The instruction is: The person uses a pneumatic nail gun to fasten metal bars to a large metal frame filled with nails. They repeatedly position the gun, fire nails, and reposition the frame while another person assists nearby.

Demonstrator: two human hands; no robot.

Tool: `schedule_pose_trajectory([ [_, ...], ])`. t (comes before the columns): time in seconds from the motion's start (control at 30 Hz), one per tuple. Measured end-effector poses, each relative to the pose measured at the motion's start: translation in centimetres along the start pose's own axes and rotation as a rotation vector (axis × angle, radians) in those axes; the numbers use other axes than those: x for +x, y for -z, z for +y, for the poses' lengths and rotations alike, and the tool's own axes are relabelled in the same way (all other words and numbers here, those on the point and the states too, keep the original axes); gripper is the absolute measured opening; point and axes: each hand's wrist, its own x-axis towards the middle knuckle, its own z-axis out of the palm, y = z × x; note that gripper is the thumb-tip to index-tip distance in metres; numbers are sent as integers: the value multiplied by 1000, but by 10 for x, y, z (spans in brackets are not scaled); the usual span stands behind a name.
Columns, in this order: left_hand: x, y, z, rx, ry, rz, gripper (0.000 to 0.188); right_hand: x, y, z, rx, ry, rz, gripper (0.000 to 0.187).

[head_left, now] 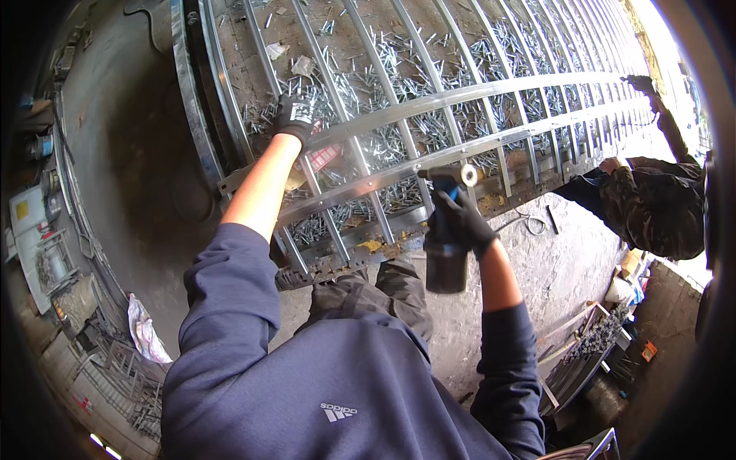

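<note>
My left hand (297, 119), in a black glove, is closed at the near-left end of a flat metal strip (399, 112); its fingers are partly hidden. In my gloved right hand (466, 221) is a rivet gun (446, 264) with a dark cylindrical base, held upright with its nose pointing left. The gun's head is over a second metal strip (368, 184). Both strips cross the long bars of a metal frame (381, 73). Under the bars, many loose rivets (429, 130) are scattered over a worn work table (491, 203).
At the right, a co-worker (659, 203) in dark camouflage clothing reaches to the frame's far end. A thin hose (529, 222) lies on the floor beyond the table edge. Metal profiles (195, 100) run along the left side. A rack of dark parts (594, 341) stands at lower right.
</note>
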Motion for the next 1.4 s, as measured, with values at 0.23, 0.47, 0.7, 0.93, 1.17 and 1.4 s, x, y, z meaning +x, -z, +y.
schedule_pose_trajectory([
  [0.23, -20, -3, 19, -1780, -171, 230, 10, -89, -17, 34, 189, -260, 281, 34],
  [0.47, -46, 0, 28, -1508, -269, -128, 2, -111, -36, 56, -15, -165, 184, 41],
  [0.7, -55, 1, 26, -1201, -301, 7, 12, -113, -41, 66, 372, -263, 253, 43],
  [0.93, -42, 59, 53, -270, -602, 176, 45, -119, -41, 84, 17, -8, 222, 45],
  [1.17, -35, 91, 92, 264, -437, -89, 23, -138, -51, 57, 62, 79, 265, 53],
  [1.4, -43, 97, 81, -168, -331, -164, 23, -147, -53, 77, -184, 122, 229, 53],
])
